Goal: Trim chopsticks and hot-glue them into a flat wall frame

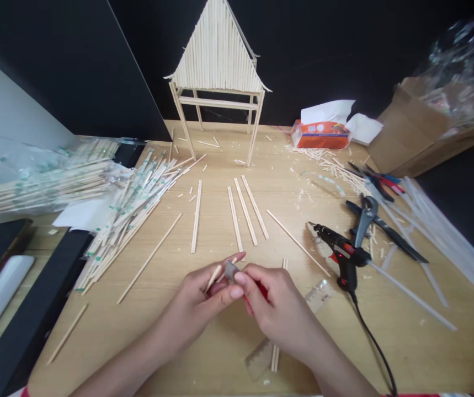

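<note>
My left hand is closed around thin wooden sticks, held low over the middle of the table. In my right hand are small red-handled pliers; their grey metal jaws are at the sticks, against my left fingers. Whether the jaws bite on a stick is hidden by the fingers. Just beyond lie bonded stick strips, with another strip to their left. Partly under my right forearm are a clear ruler and one more stick strip.
A stick-built house model stands at the back. Bagged sticks spread over the left side. To the right are a glue gun with its cord, glue sticks, other tools, a tissue pack and a cardboard box.
</note>
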Demonstrator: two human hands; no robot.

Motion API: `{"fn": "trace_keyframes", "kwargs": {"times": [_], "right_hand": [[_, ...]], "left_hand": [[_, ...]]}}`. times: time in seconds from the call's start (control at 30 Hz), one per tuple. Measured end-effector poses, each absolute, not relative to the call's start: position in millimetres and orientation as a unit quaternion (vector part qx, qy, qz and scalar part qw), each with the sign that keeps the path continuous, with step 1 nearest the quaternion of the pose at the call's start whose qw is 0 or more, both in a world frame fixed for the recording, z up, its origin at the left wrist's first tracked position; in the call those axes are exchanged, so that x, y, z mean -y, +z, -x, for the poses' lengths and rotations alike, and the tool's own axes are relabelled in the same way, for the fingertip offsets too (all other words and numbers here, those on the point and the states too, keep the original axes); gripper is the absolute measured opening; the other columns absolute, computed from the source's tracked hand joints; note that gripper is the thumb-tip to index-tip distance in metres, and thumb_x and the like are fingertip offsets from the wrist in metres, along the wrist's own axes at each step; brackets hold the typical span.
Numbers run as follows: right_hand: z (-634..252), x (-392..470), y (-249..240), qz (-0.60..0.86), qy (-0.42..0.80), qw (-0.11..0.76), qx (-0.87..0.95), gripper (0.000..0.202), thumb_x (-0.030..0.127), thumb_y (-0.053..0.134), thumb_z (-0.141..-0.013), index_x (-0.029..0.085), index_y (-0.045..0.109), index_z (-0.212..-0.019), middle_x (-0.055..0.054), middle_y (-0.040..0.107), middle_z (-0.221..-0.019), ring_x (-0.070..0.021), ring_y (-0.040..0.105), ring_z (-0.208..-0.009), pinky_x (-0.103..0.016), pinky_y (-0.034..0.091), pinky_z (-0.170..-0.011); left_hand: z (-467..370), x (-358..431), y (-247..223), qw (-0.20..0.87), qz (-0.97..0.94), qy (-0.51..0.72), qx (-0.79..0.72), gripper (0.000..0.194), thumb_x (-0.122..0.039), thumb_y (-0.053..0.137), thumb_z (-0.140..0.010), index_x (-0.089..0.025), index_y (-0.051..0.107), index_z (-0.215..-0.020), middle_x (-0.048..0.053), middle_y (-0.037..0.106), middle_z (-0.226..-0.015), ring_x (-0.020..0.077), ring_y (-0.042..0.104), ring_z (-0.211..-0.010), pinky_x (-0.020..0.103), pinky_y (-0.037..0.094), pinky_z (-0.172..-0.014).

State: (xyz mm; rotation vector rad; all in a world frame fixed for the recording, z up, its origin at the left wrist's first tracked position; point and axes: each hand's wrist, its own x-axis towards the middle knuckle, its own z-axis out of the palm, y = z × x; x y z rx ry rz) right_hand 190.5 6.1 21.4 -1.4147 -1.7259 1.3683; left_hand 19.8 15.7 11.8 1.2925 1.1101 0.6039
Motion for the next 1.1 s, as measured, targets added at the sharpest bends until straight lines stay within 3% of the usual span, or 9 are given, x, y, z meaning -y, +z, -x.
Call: {"fn": "trace_keyframes", "kwargs": {"times": [0.17, 0.47, 0.73, 0.83, 0.97, 1.1], "right_hand": [[-188.0, -4.7, 22.2, 0.521, 0.495, 0.236, 0.654, 0.032, 0.03, 0.037, -0.095, 0.02, 0.043, -0.065, 0.004, 0.046, -0.054, -0.0083, 0.04, -0.047, -0.022, 0.027, -0.047], [-187.7, -4.5, 24.2, 0.53, 0.485, 0.243, 0.652, 0.031, 0.03, 0.038, -0.094, 0.02, 0.045, -0.065, 0.004, 0.048, -0.053, -0.0089, 0.042, -0.046, -0.021, 0.028, -0.047], [-187.8, -5.5, 22.8, 0.522, 0.494, 0.244, 0.651, 0.029, 0.03, 0.038, -0.095, 0.02, 0.048, -0.069, 0.004, 0.05, -0.057, -0.0089, 0.044, -0.05, -0.02, 0.031, -0.05], [-188.1, -5.6, 23.5, 0.518, 0.505, 0.243, 0.647, 0.029, 0.03, 0.038, -0.095, 0.02, 0.048, -0.069, 0.004, 0.049, -0.057, -0.0088, 0.044, -0.05, -0.02, 0.032, -0.051], [-188.5, -4.8, 26.1, 0.509, 0.523, 0.253, 0.636, 0.03, 0.028, 0.037, -0.096, 0.02, 0.047, -0.068, 0.004, 0.049, -0.058, -0.0084, 0.044, -0.051, -0.02, 0.033, -0.052], [-188.9, -3.5, 27.0, 0.504, 0.525, 0.252, 0.637, 0.028, 0.028, 0.036, -0.096, 0.02, 0.048, -0.071, 0.004, 0.05, -0.06, -0.0083, 0.046, -0.054, -0.02, 0.034, -0.055]], "left_hand": [[-18.7, -12.1, 11.7, 0.62, -0.571, 0.253, -0.475, 0.032, -0.034, 0.056, -0.087, -0.025, 0.062, -0.117, 0.004, 0.054, -0.134, 0.0188, 0.053, -0.12, 0.029, 0.042, -0.1], [-17.2, -12.1, 11.0, 0.605, -0.591, 0.239, -0.478, 0.033, -0.035, 0.053, -0.088, -0.022, 0.061, -0.117, 0.007, 0.054, -0.134, 0.0218, 0.052, -0.121, 0.034, 0.041, -0.102], [-18.6, -13.6, 16.9, 0.586, -0.629, 0.239, -0.452, 0.024, -0.031, 0.045, -0.092, -0.022, 0.067, -0.088, 0.001, 0.068, -0.113, 0.0171, 0.056, -0.115, 0.028, 0.039, -0.101], [-17.5, -14.1, 16.0, 0.574, -0.64, 0.242, -0.45, 0.023, -0.028, 0.047, -0.091, -0.02, 0.066, -0.081, 0.001, 0.071, -0.102, 0.0164, 0.061, -0.103, 0.027, 0.042, -0.096], [-16.7, -15.3, 15.6, 0.555, -0.653, 0.248, -0.452, 0.022, -0.025, 0.049, -0.09, -0.019, 0.063, -0.074, -0.001, 0.067, -0.075, 0.0125, 0.061, -0.072, 0.022, 0.048, -0.075], [-17.1, -15.9, 17.4, 0.549, -0.658, 0.254, -0.448, 0.022, -0.024, 0.05, -0.089, -0.017, 0.06, -0.07, -0.002, 0.062, -0.068, 0.0111, 0.057, -0.064, 0.019, 0.044, -0.064]]}}
